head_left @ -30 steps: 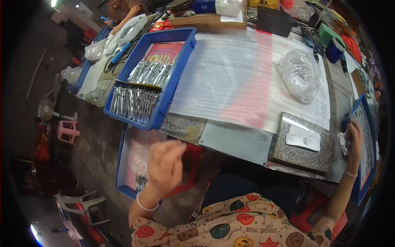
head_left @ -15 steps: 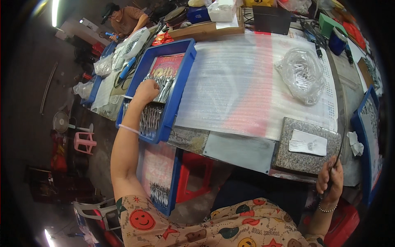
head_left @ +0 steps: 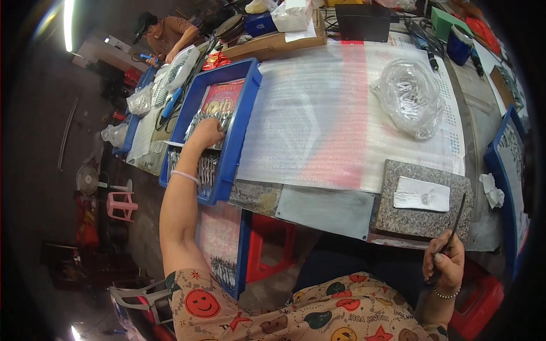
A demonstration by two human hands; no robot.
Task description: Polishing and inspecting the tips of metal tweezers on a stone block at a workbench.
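Observation:
My left hand (head_left: 209, 133) reaches into a blue plastic tray (head_left: 248, 96), its fingers curled over rows of small slim metal pieces (head_left: 208, 170). Whatever those fingers pinch is hidden beneath the hand. A white divider (head_left: 175, 144) crosses the tray by my wrist, and a red printed sheet (head_left: 223, 94) lines its far part. At the right, my right hand (head_left: 445, 260) is closed around a thin dark rod-like tool (head_left: 457, 215) that points up and away. Just left of that tool, a folded white cloth (head_left: 421, 194) with a small grey mark or piece on it lies on a speckled stone block (head_left: 392, 219).
A clear bag of metal pieces (head_left: 408, 99) rests on the foam-covered table (head_left: 296, 125). Another blue tray (head_left: 500, 165) stands at the right edge, near crumpled white paper (head_left: 491, 191). Below the table edge is a lower tray (head_left: 242, 256). A co-worker (head_left: 170, 37) sits far left.
My left hand has shifted slightly nearer and stays at the metal pieces. My right hand has moved a little left and down, and its tool now tilts more. The view has shifted slightly.

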